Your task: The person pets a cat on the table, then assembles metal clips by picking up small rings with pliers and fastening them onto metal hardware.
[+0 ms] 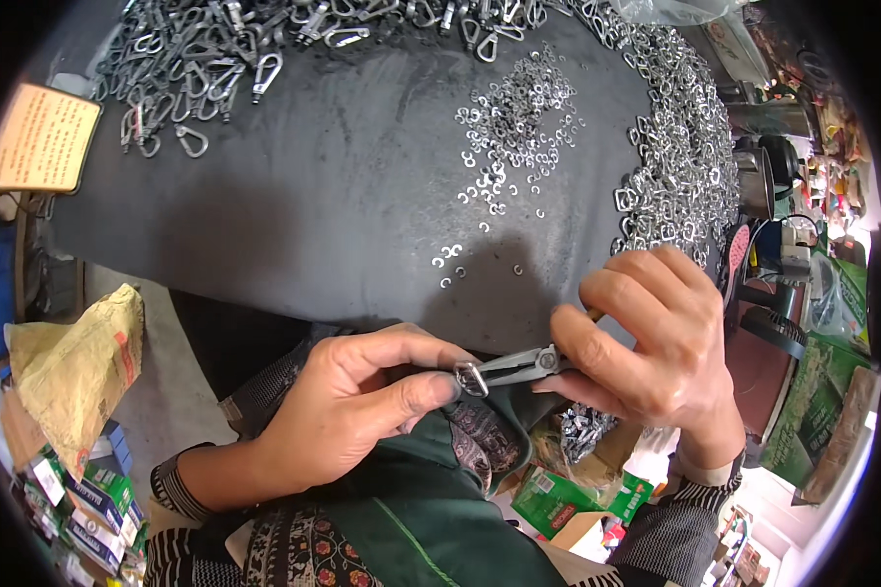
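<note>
My left hand [362, 391] pinches a small shiny metal buckle [471, 380] between thumb and forefinger, just in front of the table's near edge. In my right hand [656, 342] are pliers [536, 365], the fingers wrapped round their handles. The jaws of the pliers point left and reach the buckle; whether they grip it I cannot tell. Beyond my hands, small C-shaped metal rings [519, 122] lie scattered on the dark table [343, 205], a few of them close to the near edge.
Snap hooks [206, 78] are heaped along the far left of the table. A pile of metal buckles [680, 147] covers its right side. A yellow printed card [44, 137] lies at the left edge. Below stand a yellow sack [83, 362] and boxes [98, 519].
</note>
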{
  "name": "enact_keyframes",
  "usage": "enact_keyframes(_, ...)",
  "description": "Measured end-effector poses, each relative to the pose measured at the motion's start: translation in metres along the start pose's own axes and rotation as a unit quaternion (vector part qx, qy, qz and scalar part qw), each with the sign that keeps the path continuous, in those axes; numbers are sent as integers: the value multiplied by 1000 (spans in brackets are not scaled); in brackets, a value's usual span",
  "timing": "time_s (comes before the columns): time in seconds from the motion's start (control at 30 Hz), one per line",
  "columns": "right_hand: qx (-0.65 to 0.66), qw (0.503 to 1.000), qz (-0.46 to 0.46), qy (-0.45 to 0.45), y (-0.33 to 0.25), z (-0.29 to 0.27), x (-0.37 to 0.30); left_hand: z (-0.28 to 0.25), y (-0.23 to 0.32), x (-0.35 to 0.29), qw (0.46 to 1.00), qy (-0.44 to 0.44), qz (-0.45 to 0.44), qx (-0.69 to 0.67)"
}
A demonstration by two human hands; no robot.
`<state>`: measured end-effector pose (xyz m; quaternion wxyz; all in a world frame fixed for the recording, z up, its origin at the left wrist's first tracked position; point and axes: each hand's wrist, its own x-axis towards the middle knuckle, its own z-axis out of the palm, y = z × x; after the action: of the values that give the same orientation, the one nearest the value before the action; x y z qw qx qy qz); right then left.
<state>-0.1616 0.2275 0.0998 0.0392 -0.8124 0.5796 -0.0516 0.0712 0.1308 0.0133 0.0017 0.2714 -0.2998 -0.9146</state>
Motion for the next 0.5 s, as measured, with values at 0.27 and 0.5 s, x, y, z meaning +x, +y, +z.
enact_keyframes(0.27, 6, 1000, 7, 15, -25, 2, -16, 1, 0, -16, 953, -20, 143, 266)
enact_keyframes(0.5, 17, 979, 203, 0, -67, 53, -61, 29, 128, 120, 395, 101, 523, 748)
